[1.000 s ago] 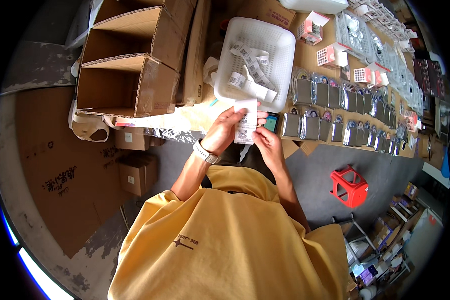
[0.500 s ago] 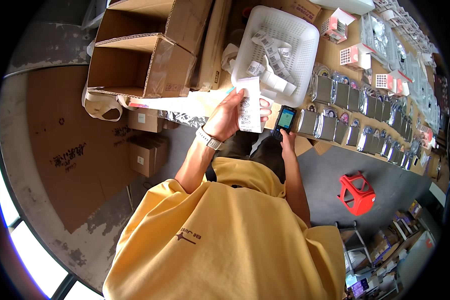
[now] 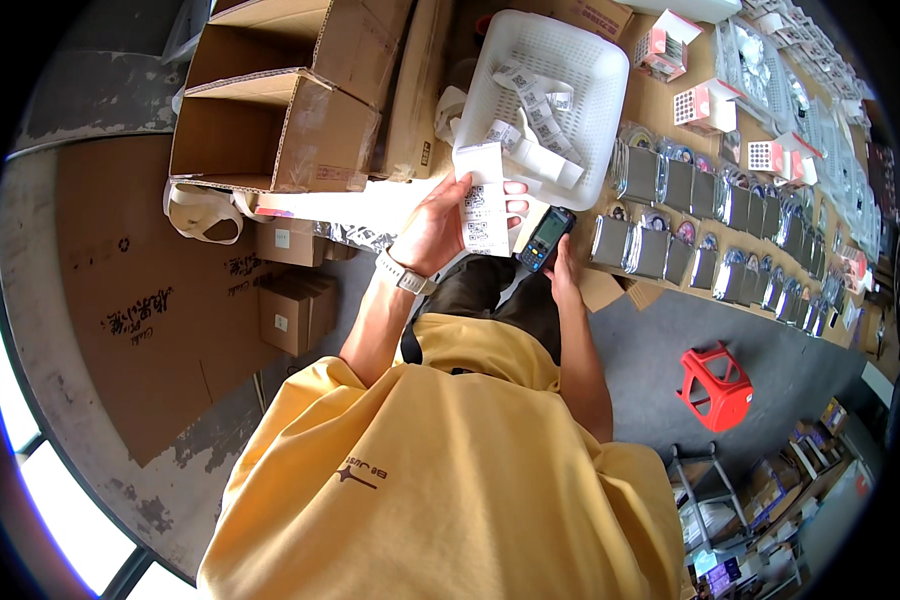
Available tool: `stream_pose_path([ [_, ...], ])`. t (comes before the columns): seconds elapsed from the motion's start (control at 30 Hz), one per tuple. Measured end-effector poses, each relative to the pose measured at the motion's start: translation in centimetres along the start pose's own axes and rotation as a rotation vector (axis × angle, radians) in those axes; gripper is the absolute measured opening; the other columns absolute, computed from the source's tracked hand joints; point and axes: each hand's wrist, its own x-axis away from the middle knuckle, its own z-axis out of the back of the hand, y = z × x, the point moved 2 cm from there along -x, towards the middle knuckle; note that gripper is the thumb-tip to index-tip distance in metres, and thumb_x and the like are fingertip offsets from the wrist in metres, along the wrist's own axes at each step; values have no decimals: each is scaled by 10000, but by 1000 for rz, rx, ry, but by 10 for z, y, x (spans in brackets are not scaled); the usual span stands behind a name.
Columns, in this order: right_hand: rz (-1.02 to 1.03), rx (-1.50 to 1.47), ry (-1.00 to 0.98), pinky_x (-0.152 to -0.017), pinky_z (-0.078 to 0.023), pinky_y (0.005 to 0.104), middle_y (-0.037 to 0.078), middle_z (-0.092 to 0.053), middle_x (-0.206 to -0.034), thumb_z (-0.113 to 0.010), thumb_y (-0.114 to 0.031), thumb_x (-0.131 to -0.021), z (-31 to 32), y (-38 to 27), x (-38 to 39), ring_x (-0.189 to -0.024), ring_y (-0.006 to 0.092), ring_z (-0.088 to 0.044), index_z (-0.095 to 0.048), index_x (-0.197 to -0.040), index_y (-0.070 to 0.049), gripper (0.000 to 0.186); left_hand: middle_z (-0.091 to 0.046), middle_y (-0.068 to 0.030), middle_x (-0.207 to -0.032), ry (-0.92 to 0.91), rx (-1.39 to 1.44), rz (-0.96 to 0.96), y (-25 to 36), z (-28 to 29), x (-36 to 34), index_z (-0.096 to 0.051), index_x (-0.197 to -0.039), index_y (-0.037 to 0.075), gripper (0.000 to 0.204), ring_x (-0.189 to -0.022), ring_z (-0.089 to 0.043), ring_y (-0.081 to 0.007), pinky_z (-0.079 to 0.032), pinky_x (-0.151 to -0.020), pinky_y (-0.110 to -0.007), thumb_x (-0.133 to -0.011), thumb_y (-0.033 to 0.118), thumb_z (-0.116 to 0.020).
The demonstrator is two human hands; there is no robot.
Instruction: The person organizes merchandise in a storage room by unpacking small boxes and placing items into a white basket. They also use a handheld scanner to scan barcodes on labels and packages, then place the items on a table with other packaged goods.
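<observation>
A white strip of labels (image 3: 484,212) printed with square codes is pinched in my left hand (image 3: 432,230), thumb in front and fingers showing behind its right edge. My right hand (image 3: 567,270) is wrapped round a dark handheld scanner (image 3: 547,240) with a small screen and keypad. The scanner lies tilted, its top to the upper right, just right of the strip. Beyond both hands stands a white plastic basket (image 3: 610,130) on the table. Inside it lies a loose, curled label strip (image 3: 540,112).
Several grey packages (image 3: 642,175) stand in rows on the table's right, beside small pink-and-white boxes (image 3: 705,106). Open cardboard boxes (image 3: 330,140) stand at the left. Brown cartons (image 3: 297,312) sit below them. A red stool (image 3: 716,388) is on the floor at right.
The scanner has moved left, closer to the strip, and turned at a slant; its screen looks dimmer. My left hand has shifted slightly left with the strip, which now faces me more flatly.
</observation>
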Motion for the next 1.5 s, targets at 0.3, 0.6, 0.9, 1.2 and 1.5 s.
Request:
stream_pose_path([
  [0.3,71,-397,-121,-1032,-433,415,21,-497,-1390,-361,-561,-1012,7,17,5,-1272,211,-490,-366,-1457,-152,604,-586,-246,-1253,25,-17,-4,-2,-2,-4,-372,-1400,36,462,-1110,-627,-349,-499,-999,-487,-1036,314,-437],
  [0.6,235,-387,-389,-903,-556,497,252,-578,-1232,-497,-101,-951,8,-96,186,-1053,383,-642,-325,-1430,-52,512,-644,-145,-1113,57,-161,-59,-7,1,-17,-408,-1396,61,418,-1044,-657,-265,-518,-969,-414,-1048,292,-423],
  [0.9,282,-248,-539,-887,-555,475,221,-565,-1242,-546,61,-829,-23,-159,260,-1077,335,-639,-265,-1438,-59,682,-636,-149,-1204,-16,-250,-76,-12,-7,-43,-398,-1396,72,388,-1107,-638,-270,-499,-982,-422,-1055,258,-398],
  [1.2,42,-328,-661,-795,-597,462,246,-583,-1189,-615,-78,-777,-77,-164,276,-986,341,-667,-314,-1415,-35,707,-639,-164,-1194,-101,-224,-39,-23,-3,-51,-466,-1346,16,415,-1104,-630,-267,-471,-1011,-408,-1062,306,-381],
  [1.5,29,-325,-677,-801,-599,471,253,-573,-1200,-623,-76,-786,-85,-168,279,-996,347,-664,-301,-1419,-40,711,-631,-174,-1203,-130,-282,-42,-24,0,-52,-456,-1340,2,473,-1125,-622,-259,-464,-1016,-379,-1061,372,-365],
])
